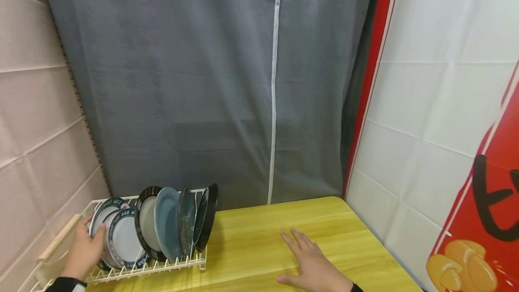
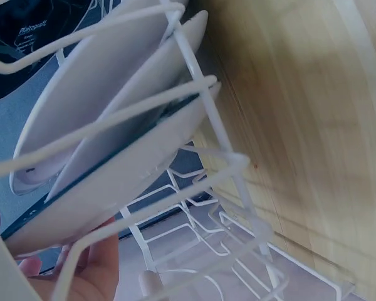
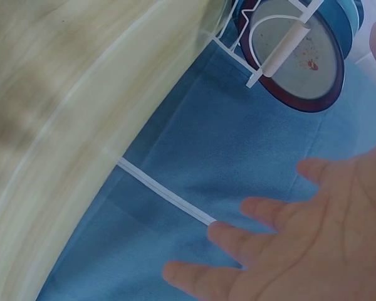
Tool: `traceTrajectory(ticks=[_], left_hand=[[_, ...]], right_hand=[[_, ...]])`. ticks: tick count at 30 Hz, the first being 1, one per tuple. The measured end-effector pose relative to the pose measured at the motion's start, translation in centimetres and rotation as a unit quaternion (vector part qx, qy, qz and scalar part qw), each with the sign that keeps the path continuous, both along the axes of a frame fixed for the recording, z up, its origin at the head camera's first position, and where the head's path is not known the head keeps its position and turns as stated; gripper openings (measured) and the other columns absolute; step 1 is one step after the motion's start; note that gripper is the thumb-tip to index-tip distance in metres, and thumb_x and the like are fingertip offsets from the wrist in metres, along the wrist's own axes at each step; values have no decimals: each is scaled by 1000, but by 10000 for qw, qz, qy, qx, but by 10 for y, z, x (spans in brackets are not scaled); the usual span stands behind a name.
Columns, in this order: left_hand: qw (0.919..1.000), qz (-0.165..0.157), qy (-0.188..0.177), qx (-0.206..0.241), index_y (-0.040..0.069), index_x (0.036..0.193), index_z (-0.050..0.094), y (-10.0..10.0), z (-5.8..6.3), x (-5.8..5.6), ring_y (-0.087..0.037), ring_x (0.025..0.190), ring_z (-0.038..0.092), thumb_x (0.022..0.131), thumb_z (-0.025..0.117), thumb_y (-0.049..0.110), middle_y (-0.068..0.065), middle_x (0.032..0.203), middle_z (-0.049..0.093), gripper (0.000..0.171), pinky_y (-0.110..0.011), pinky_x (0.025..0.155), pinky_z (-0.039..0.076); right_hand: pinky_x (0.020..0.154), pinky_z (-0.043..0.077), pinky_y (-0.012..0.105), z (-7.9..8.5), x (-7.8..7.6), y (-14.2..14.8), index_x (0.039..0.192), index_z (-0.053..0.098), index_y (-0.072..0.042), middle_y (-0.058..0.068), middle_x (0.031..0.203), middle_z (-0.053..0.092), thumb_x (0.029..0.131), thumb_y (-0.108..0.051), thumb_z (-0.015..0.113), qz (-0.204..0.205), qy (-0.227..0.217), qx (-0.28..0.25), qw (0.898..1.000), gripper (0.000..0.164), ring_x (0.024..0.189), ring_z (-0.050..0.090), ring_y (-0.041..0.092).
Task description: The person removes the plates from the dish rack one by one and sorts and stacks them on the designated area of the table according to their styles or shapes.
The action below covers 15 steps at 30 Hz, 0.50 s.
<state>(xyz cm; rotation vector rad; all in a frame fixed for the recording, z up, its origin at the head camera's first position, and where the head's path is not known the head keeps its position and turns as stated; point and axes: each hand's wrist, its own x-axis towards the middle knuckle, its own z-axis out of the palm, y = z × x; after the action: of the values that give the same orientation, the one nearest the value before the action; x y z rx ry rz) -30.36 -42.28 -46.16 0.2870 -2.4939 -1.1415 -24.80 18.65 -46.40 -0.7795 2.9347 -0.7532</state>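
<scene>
My left hand (image 1: 82, 251) pinches the edge of the leftmost plate (image 1: 100, 215), a white one with a dark patterned rim, standing tilted in a white wire dish rack (image 1: 190, 262). Its underside shows close up in the left wrist view, with the fingers (image 2: 100, 266) at its edge. Just right of it stands a similar white plate (image 1: 126, 238). Further along are a black-rimmed plate (image 1: 149, 222), a blue plate (image 1: 167, 224), a dark speckled plate (image 1: 186, 222) and a black dish (image 1: 206, 217). Over the table, my right hand (image 1: 314, 265) is spread and holds nothing.
The rack stands on the left of a yellow wood-grain table (image 1: 259, 233), with a wooden handle (image 1: 60, 238) at its left end. A grey curtain (image 1: 202, 80) hangs behind. Pale fabric (image 1: 40, 125) borders the left side; a white and red sheet (image 1: 413, 148) the right.
</scene>
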Motion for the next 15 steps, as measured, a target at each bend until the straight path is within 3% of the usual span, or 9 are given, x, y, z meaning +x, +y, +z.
traceTrajectory(ticks=[4, 7, 11, 15], left_hand=[[9990, 10, -250, 372, -22, 169, 5, -1, 1, 0, -78, 158, 16, 121, 27, 23, -58, 169, 11, 70, -84, 134, 16], [9971, 70, -528, 539, -25, 167, 8, -1, 2, 1, -76, 158, 22, 120, 24, 24, -58, 168, 17, 69, -81, 135, 21], [9966, 209, -607, 510, -32, 150, 28, -1, 2, 1, -72, 140, 42, 120, 24, 22, -61, 149, 37, 62, -79, 117, 39], [9946, 453, -659, 654, -28, 137, 41, 3, 1, 0, -67, 130, 47, 120, 21, 25, -58, 139, 43, 59, -75, 106, 43]], right_hand=[[116, 34, 96, -2, 2, -1, 179, 30, -7, 37, 180, 32, 101, -61, 81, -5, 45, -37, 10000, 107, 161, 37, 67], [117, 34, 95, -5, 3, -2, 178, 32, -7, 38, 180, 32, 99, -57, 84, -46, 33, -123, 9999, 107, 161, 36, 67], [117, 37, 93, -6, 4, -3, 177, 34, -7, 37, 179, 34, 99, -56, 85, -54, 58, -88, 9999, 105, 161, 38, 66], [115, 44, 90, -2, 2, -3, 178, 33, -7, 38, 178, 36, 101, -60, 81, 28, 206, 94, 9997, 104, 158, 43, 65]])
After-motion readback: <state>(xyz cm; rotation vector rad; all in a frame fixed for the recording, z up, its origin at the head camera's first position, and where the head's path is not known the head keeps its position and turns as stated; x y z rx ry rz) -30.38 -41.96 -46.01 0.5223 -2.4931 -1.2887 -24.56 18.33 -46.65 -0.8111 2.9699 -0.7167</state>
